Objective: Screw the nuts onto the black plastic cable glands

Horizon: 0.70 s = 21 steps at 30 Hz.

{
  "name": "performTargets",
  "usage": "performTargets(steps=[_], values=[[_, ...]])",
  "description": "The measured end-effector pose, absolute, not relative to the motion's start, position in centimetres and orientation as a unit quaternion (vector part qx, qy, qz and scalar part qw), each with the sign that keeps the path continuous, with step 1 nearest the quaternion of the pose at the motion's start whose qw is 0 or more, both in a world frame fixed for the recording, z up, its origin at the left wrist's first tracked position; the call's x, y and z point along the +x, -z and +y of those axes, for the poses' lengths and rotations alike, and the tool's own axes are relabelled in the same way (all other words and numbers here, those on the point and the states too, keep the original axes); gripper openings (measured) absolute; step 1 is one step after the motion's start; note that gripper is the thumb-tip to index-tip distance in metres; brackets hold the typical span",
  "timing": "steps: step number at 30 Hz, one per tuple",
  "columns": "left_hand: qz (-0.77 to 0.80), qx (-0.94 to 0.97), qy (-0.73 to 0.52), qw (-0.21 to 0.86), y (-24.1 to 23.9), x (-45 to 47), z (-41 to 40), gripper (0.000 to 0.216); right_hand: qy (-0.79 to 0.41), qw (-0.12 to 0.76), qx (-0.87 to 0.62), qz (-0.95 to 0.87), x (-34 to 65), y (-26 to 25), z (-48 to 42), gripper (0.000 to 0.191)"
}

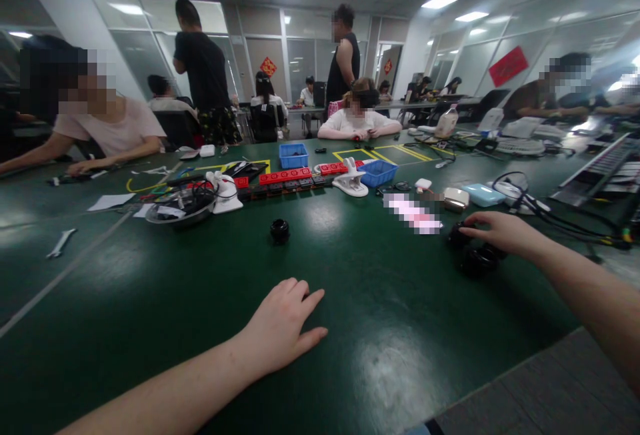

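Observation:
My left hand (281,323) rests on the green table with its fingers spread and nothing in them. A small glossy black ring-shaped part (279,231) stands by itself on the table beyond it. Over on the right, my right hand (503,231) has its thumb and fingers closed around a similar black round part (457,235). Close beneath that hand lies another black ring-shaped part (479,261), with more black partly hidden behind the fingers. The exact kind of these parts is too small to make out.
Beyond my hands stand a metal bowl (175,216) of cables, red blocks (285,175), a white clamp (351,180) and blue bins (379,172). A wrench (62,243) lies far left. Cables (575,218) and a light-blue case (483,195) are at right. Several people sit around.

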<state>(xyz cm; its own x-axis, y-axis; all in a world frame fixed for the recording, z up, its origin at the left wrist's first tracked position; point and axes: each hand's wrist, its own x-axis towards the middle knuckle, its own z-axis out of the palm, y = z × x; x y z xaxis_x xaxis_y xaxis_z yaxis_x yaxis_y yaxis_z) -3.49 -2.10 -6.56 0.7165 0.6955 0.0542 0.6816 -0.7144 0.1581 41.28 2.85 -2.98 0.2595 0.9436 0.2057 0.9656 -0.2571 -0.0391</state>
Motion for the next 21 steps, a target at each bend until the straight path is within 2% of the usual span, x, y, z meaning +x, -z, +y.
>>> performTargets(steps=[4, 11, 18, 21], values=[[0.373, 0.923, -0.051, 0.073, 6.4, -3.5, -2.0, 0.05, -0.017, 0.051, -0.783, -0.619, 41.4, 3.0, 3.2, 0.024], [0.375, 0.922, -0.045, 0.087, 6.2, -3.5, -1.9, 0.051, -0.039, 0.051, -0.747, -0.662, 39.9, 3.7, 2.7, 0.021], [0.372, 0.923, -0.057, 0.08, 6.4, -3.6, -2.1, 0.05, -0.059, 0.07, -0.641, -0.762, 32.5, 4.0, 0.9, 0.026], [0.366, 0.926, -0.064, 0.066, 6.5, -3.6, -2.1, 0.05, -0.067, 0.117, -0.59, -0.796, 28.0, 4.2, 0.0, 0.025]])
